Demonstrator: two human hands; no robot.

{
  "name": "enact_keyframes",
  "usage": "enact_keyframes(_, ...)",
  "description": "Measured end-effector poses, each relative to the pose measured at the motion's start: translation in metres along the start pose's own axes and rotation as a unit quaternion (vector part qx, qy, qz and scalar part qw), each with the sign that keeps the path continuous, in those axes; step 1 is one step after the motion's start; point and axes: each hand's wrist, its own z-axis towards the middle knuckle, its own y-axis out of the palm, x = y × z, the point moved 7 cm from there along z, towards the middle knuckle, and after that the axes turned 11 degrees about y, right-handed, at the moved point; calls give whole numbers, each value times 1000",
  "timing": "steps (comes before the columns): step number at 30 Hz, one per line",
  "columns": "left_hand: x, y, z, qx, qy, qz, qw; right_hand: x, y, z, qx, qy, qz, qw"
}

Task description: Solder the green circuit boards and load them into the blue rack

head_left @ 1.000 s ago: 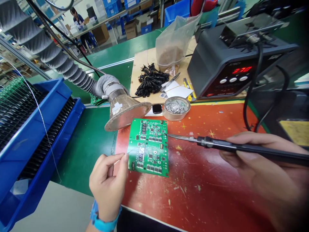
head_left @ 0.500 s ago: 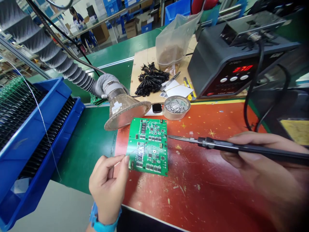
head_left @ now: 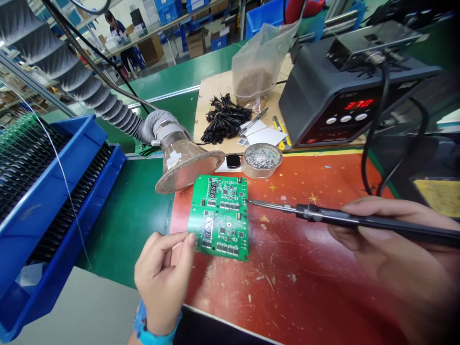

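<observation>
A green circuit board (head_left: 220, 216) lies flat on the red mat (head_left: 305, 268). My left hand (head_left: 163, 280) pinches a thin solder wire (head_left: 61, 167) between thumb and forefinger, just off the board's lower left corner. The wire runs up and left over the blue rack. My right hand (head_left: 391, 254) grips a black soldering iron (head_left: 359, 221). The iron's metal tip (head_left: 251, 202) touches the board's right edge.
A fume-extractor hose with a clear funnel (head_left: 185, 163) hangs just above the board. Behind stand a tin of solder scraps (head_left: 262, 160), a pile of black parts (head_left: 224, 120), a plastic bag (head_left: 257, 67) and the soldering station (head_left: 341, 96) reading 370. A blue rack (head_left: 53, 211) of boards sits left.
The solder wire's end has drawn back from the middle of the board toward my left fingers. The iron tip has stayed at the board's right edge.
</observation>
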Motion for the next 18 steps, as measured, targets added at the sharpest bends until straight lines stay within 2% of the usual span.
enact_keyframes(6, -1, 4, 1, -8, 0, -4, 1000, -3, 1, -4, 22, -5, -17, 1000)
enact_keyframes(13, -2, 9, 1, -11, -2, -5, 1000, 2, 1, -1, -2, -10, -26, 1000)
enact_keyframes(18, 1, 6, -3, -17, 9, -10, 1000, 3, -2, 0, 10, 12, 17, 1000)
